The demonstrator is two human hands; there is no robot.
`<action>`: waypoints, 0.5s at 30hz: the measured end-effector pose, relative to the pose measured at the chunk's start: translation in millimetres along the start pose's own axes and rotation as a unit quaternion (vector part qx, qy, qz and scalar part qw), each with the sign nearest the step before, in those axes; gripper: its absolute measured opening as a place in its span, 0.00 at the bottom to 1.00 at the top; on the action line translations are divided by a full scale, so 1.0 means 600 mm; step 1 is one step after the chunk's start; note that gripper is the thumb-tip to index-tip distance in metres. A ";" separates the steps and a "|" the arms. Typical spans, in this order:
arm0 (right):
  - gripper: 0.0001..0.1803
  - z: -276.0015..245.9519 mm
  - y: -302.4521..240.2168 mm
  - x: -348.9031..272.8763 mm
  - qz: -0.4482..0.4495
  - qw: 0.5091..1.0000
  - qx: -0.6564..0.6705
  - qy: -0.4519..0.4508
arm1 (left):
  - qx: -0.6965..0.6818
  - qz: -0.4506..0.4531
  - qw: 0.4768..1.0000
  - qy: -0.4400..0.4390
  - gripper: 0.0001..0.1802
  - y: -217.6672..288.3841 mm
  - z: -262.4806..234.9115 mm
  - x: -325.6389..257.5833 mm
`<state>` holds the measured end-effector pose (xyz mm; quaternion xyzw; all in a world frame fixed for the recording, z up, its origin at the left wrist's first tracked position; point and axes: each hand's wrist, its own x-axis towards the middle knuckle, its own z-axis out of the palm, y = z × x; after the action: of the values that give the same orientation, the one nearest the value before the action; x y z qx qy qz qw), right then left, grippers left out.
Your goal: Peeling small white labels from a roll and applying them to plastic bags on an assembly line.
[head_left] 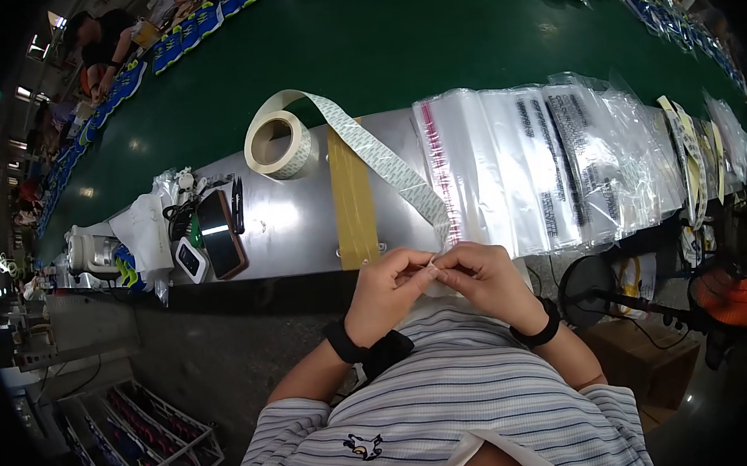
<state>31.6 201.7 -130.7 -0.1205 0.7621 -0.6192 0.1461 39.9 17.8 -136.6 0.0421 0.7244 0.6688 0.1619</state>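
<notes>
A roll of printed labels (301,156) lies on the metal work surface, and its unwound strip (373,159) curves across to my hands at the near edge. My left hand (386,288) is closed, thumb and fingers pinching the strip's end. Right against it, my right hand (487,279) pinches the same end, so the two sets of fingertips nearly meet. What lies between the fingertips is mostly hidden. Just beyond my right hand, clear plastic bags (499,168) with dark print are spread in an overlapping row. Each wrist has a black band.
A phone (222,233), a small white device (191,260) and a pen (237,205) lie left. Brown tape (352,200) crosses the metal surface. Blue shoes (195,29) line the green table (429,39). A person (101,53) works far left. Fans (729,295) stand right.
</notes>
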 end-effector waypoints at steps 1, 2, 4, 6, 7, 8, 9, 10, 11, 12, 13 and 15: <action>0.05 -0.001 0.000 -0.001 0.001 1.000 -0.001 0.001 | -0.001 0.000 1.000 -0.001 0.10 0.000 -0.004 0.003; 0.06 -0.001 0.001 -0.003 0.025 1.000 0.003 0.019 | 0.022 -0.008 1.000 -0.008 0.09 0.000 -0.008 0.007; 0.06 -0.004 0.001 -0.002 0.049 0.998 0.007 0.037 | 0.045 -0.016 0.999 -0.015 0.08 0.005 -0.011 0.011; 0.08 -0.007 0.003 0.000 0.075 0.995 0.022 0.056 | 0.030 0.041 0.998 -0.035 0.08 0.017 -0.009 0.010; 0.08 -0.007 0.002 0.003 0.075 0.995 0.022 0.055 | 0.029 0.040 0.998 -0.034 0.08 0.016 -0.005 0.009; 0.08 -0.008 0.000 0.006 0.058 0.997 -0.031 0.047 | -0.006 0.017 1.000 -0.023 0.07 0.012 0.000 0.007; 0.09 -0.008 -0.003 0.008 0.040 0.995 -0.084 0.040 | -0.041 -0.006 0.999 -0.013 0.07 0.008 0.003 0.007; 0.09 -0.007 -0.004 0.008 0.041 0.995 -0.085 0.040 | -0.041 -0.006 0.999 -0.013 0.07 0.002 0.001 0.009; 0.09 -0.005 -0.006 0.007 0.030 0.993 -0.105 0.042 | -0.080 -0.009 0.997 -0.008 0.06 -0.004 -0.002 0.012; 0.10 -0.004 -0.006 0.006 0.019 0.991 -0.124 0.043 | -0.118 -0.011 0.993 -0.002 0.05 -0.007 -0.006 0.015; 0.10 -0.005 -0.007 0.006 0.019 0.991 -0.125 0.044 | -0.118 -0.011 0.993 -0.003 0.05 -0.006 -0.009 0.016; 0.12 -0.008 -0.007 0.002 0.040 0.993 -0.103 0.051 | -0.132 -0.022 0.991 0.008 0.04 -0.003 -0.017 0.019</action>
<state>28.9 205.0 -125.8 -0.0725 0.8323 -0.5367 0.1182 26.4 11.4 -139.8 -0.0005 0.6317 0.7552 0.1748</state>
